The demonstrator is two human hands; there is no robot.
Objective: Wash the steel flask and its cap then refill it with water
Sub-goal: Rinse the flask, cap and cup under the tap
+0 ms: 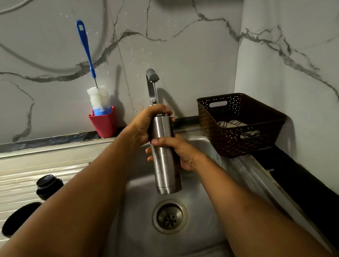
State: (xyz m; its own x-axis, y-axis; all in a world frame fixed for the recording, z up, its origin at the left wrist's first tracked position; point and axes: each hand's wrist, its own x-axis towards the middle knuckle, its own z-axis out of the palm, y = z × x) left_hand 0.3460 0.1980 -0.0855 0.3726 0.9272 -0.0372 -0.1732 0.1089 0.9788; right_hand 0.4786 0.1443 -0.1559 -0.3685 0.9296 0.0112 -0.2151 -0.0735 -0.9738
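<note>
The steel flask (165, 164) is held upright over the sink (204, 236), its open mouth right under the tap (152, 77), from which a thin stream of water runs. My left hand (144, 124) wraps around the flask's top. My right hand (178, 149) grips its middle from the right. A dark cap piece (48, 186) stands on the steel drainboard at the left, and a second black round piece (16, 219) lies nearer to me, partly hidden by my left arm.
A blue-handled bottle brush (93, 77) stands in a red cup (104, 123) against the marble wall. A brown woven basket (242, 123) with cloths sits right of the sink. The drain (169, 216) lies below the flask. A black counter edge runs along the right.
</note>
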